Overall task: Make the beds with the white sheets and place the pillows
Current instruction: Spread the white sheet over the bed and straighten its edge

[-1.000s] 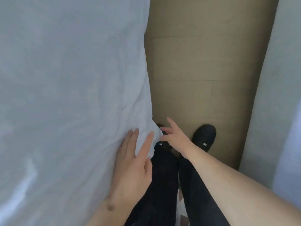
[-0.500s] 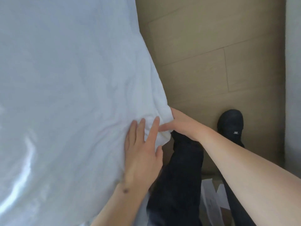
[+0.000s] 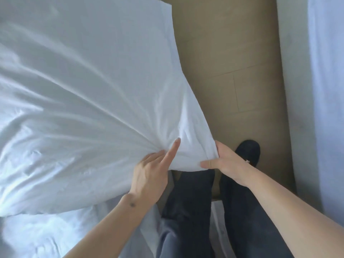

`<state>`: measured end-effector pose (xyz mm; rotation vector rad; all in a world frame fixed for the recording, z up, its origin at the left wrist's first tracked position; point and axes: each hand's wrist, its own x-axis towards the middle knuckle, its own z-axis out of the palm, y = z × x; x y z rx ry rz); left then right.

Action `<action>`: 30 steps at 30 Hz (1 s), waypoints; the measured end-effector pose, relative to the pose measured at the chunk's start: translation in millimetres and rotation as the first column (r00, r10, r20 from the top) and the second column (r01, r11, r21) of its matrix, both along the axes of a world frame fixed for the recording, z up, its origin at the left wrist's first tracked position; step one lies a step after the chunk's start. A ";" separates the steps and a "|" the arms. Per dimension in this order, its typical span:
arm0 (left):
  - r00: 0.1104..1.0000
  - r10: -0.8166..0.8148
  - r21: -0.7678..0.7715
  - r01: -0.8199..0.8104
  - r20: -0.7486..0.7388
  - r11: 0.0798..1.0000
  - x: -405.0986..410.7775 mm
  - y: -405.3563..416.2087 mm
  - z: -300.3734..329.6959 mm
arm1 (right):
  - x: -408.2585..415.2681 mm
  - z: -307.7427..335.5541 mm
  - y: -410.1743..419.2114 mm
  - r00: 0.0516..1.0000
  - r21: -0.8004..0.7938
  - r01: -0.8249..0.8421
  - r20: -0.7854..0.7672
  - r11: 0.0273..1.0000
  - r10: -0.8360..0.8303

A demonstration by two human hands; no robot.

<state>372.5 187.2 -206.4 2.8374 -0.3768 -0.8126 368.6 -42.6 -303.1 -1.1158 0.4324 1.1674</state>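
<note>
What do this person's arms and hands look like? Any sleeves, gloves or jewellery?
Both forearms are bare to the frame edge: no sleeves, no gloves. The left hand and right hand show no rings, watch or bracelets. A small dark mark sits on the left wrist. The one visible nail, on the left index finger, is short and unpainted.

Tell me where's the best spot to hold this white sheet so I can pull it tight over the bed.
Probably the corner of the white sheet, coming from the floor side at the bed's edge. The creases fan out from that point, so a pull there tensions the whole surface. The right hand already wraps the corner's tip, and the left hand bunches fabric just beside it.
</note>
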 end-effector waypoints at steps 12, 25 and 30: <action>0.996 0.057 -0.019 -0.058 -0.075 0.998 -100.0 -28.4 30.7 | -110.5 43.5 -16.3 0.989 -0.233 0.120 -0.061 0.965 -0.138; 0.946 0.248 0.198 -0.207 -0.209 0.958 -23.5 -98.0 106.5 | -23.8 159.5 -66.6 0.754 -0.766 -0.322 0.147 0.556 0.640; 0.949 0.310 0.064 -0.306 -0.052 0.950 40.0 -133.1 232.6 | 36.9 304.9 -90.3 0.632 -0.866 -0.225 0.219 0.446 0.743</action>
